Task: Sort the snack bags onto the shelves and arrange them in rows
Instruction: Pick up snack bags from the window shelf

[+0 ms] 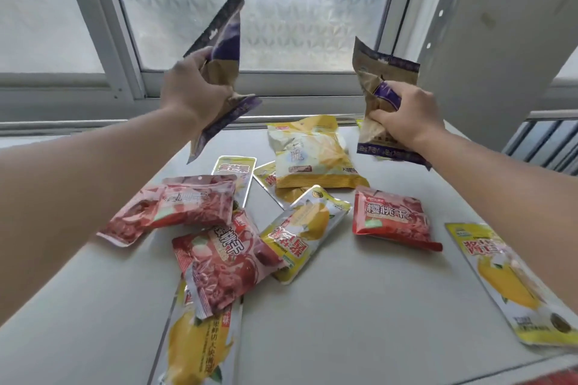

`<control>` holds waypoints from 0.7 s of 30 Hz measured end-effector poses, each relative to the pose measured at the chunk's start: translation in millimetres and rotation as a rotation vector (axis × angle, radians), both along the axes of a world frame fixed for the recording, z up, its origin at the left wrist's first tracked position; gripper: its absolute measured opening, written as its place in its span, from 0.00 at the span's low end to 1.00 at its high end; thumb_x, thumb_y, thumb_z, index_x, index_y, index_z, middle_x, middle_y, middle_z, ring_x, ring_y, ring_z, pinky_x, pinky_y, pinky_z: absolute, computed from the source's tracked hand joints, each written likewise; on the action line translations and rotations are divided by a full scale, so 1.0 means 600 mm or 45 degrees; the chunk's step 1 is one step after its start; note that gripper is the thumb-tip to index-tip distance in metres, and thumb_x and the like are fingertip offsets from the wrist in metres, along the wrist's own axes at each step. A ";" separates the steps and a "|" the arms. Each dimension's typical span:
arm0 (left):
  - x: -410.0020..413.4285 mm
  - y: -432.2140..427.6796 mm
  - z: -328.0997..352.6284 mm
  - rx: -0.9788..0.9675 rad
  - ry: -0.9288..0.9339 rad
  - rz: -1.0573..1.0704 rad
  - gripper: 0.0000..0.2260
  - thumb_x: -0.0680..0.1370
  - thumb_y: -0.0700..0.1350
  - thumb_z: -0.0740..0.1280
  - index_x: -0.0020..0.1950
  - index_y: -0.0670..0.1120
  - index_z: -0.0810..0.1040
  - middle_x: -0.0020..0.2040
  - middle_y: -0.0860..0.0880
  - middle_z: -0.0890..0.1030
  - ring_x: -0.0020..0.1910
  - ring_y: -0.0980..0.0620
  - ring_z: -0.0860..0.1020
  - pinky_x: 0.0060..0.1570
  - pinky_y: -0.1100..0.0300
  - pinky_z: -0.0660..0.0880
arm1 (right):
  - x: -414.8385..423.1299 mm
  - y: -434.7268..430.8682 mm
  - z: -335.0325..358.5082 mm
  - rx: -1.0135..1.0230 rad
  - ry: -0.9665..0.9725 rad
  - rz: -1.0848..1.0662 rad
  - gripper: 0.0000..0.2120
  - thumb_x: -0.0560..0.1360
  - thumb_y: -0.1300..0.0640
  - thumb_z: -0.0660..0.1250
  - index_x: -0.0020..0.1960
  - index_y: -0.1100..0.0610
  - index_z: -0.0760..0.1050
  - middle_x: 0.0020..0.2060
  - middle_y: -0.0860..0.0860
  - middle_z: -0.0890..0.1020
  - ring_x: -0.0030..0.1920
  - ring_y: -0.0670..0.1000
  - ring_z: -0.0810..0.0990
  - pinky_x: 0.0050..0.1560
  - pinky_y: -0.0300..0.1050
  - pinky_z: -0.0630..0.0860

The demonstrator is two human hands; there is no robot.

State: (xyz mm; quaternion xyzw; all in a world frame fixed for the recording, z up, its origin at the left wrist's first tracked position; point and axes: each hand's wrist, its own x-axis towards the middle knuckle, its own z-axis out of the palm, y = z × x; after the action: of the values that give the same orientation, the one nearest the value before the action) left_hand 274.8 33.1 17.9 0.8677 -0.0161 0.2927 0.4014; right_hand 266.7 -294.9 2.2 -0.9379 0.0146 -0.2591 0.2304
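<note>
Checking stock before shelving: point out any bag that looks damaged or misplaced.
The left hand and right hand each crumple a brown-and-purple snack bag. On the white surface, red snack bags and yellow snack bags lie jumbled, overlapping, none in rows. No tear or spill shows.

Bright backlight via frosted window [250,9], soft blur, edges warped

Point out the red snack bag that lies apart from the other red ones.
The red foil bag on the right of the white tabletop. It lies alone, while the other red bags overlap in the left pile.
</note>
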 end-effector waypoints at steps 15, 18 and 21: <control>-0.470 0.108 0.110 0.323 0.204 0.309 0.23 0.70 0.45 0.69 0.64 0.58 0.77 0.53 0.48 0.81 0.52 0.45 0.77 0.47 0.55 0.73 | -0.287 0.249 0.090 0.046 0.389 0.578 0.28 0.68 0.48 0.73 0.68 0.46 0.73 0.59 0.50 0.81 0.57 0.55 0.78 0.56 0.47 0.74; -0.631 0.168 0.112 0.284 0.493 0.513 0.22 0.68 0.47 0.67 0.62 0.58 0.77 0.54 0.48 0.80 0.54 0.43 0.78 0.50 0.52 0.76 | -0.404 0.340 0.093 0.108 0.507 0.786 0.28 0.69 0.50 0.73 0.68 0.49 0.73 0.57 0.51 0.81 0.55 0.55 0.79 0.55 0.47 0.74; -0.786 0.236 0.126 0.164 0.659 0.698 0.28 0.63 0.55 0.66 0.65 0.59 0.76 0.60 0.48 0.79 0.59 0.43 0.77 0.55 0.52 0.75 | -0.517 0.451 0.105 0.136 0.548 1.002 0.24 0.68 0.51 0.73 0.64 0.48 0.76 0.53 0.50 0.82 0.53 0.54 0.79 0.52 0.45 0.74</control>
State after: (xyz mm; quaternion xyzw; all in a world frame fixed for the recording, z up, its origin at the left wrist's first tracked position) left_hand -196.5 174.7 93.7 0.9085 0.3002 0.1587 0.2436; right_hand -43.6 -24.4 65.0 -0.8912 -0.2823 0.0502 0.3514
